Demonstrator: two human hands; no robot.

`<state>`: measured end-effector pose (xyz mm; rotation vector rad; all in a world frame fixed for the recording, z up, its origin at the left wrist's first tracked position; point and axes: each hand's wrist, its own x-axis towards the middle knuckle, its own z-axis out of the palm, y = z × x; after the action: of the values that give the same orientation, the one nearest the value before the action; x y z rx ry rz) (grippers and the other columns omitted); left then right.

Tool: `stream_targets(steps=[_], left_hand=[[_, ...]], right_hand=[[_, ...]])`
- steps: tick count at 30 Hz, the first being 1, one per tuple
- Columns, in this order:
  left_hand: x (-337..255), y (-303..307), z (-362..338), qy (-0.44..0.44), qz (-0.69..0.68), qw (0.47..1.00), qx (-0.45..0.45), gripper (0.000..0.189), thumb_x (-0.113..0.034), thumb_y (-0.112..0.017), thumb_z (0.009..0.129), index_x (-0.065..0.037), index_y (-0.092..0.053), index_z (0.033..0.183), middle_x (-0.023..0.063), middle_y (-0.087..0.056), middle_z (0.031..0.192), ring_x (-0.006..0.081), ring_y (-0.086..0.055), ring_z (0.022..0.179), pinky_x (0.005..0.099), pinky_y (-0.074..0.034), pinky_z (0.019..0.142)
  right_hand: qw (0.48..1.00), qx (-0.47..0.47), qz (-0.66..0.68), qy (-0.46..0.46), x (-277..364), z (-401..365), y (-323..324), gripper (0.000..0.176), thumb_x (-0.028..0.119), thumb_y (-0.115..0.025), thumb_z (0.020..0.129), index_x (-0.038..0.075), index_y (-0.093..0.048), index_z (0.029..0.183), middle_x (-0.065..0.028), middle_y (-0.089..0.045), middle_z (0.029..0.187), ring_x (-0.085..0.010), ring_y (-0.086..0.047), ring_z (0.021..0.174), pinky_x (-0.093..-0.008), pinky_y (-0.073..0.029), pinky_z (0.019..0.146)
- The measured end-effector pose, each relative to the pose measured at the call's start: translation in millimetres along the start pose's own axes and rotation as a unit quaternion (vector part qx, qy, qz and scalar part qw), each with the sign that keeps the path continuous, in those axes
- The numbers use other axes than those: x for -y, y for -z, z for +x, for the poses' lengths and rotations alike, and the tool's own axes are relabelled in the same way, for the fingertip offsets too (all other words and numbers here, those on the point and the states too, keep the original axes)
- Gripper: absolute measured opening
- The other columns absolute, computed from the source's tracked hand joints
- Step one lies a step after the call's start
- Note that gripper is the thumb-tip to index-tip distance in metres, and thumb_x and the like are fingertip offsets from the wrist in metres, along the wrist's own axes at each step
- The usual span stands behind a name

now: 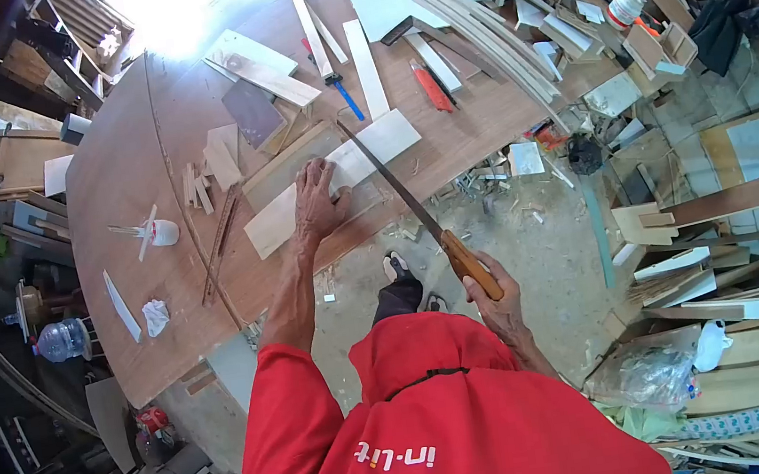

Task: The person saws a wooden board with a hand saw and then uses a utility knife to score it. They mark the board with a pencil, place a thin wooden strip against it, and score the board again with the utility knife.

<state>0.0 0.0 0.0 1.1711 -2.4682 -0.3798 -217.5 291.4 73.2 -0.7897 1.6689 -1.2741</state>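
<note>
A pale wooden board (394, 135) lies slantwise near the front edge of the worktable. My left hand (320, 199) presses on it from above, fingers over its far side and thumb apart. In my right hand (498, 303) is the wooden handle of a handsaw (409, 197), fingers wrapped round it. The saw's long blade slants up and left across the board, to the right of my left hand. Its tip reaches past the board's far edge. Directly behind the board, a wider wooden piece (282, 175) lies partly hidden by my left hand.
The large brown worktable (128, 235) carries loose strips, a blue-handled tool (347, 99), a red tool (430, 89), a try square (399, 30) and a white cup (164, 232). Long strips (486, 20) lie along its right side. Offcuts and stacked boards (726, 284) crowd the floor at right.
</note>
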Motion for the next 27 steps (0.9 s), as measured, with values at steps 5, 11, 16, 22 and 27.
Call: stream_targets(steps=[5,11,16,22,27], left_hand=[[-3.0,-5.5,9.7,-0.002,-0.017,0.999,-0.039,0.052,-0.024,-0.064,0.080,-0.001,-0.052,0.125,0.0177,-0.047,0.130,0.0374,-0.040,0.124,0.0475,-0.033,0.105],[-13.6,-30.5,42.2,0.141,0.098,0.978,-0.116,0.038,-0.024,-0.063,0.079,-0.011,-0.060,0.114,0.0114,-0.053,0.122,0.0312,-0.044,0.118,0.0533,-0.033,0.095],[-9.1,-41.5,61.4,0.224,0.000,0.963,-0.152,0.019,-0.022,-0.065,0.077,-0.014,-0.065,0.095,0.0058,-0.060,0.106,0.0276,-0.048,0.108,0.0458,-0.036,0.089],[-8.7,-41.6,62.4,0.259,-0.022,0.951,-0.165,0.012,-0.023,-0.068,0.075,-0.014,-0.065,0.082,0.0033,-0.063,0.097,0.0268,-0.052,0.103,0.0438,-0.037,0.088],[-6.5,-42.8,61.5,0.262,-0.023,0.951,-0.164,0.015,-0.025,-0.069,0.075,-0.013,-0.065,0.082,0.0039,-0.063,0.098,0.0271,-0.052,0.102,0.0439,-0.038,0.087]], right_hand=[[1.000,-0.002,-0.020,-0.014,2.2,2.6,-2.9,0.045,0.012,-0.065,0.090,0.006,-0.052,0.132,-0.0024,-0.063,0.074,-0.0066,-0.056,0.063,-0.0228,-0.047,0.059],[0.999,0.011,-0.047,-0.018,-5.7,-3.7,-8.8,0.048,0.011,-0.065,0.089,0.004,-0.051,0.134,-0.0031,-0.063,0.072,-0.0073,-0.056,0.061,-0.0233,-0.048,0.058],[0.999,0.010,-0.051,-0.011,-0.6,-7.6,-13.5,0.048,0.013,-0.066,0.089,0.001,-0.052,0.133,-0.0045,-0.063,0.070,-0.0079,-0.055,0.058,-0.0240,-0.047,0.056],[0.994,-0.002,-0.098,0.051,-5.4,-11.5,-13.5,0.046,0.014,-0.067,0.089,0.000,-0.054,0.131,-0.0061,-0.063,0.068,-0.0080,-0.055,0.054,-0.0244,-0.047,0.053],[0.987,-0.014,-0.123,0.102,-1.4,-15.6,-13.4,0.046,0.013,-0.067,0.088,0.000,-0.054,0.130,-0.0085,-0.066,0.072,-0.0089,-0.057,0.055,-0.0252,-0.049,0.053]])
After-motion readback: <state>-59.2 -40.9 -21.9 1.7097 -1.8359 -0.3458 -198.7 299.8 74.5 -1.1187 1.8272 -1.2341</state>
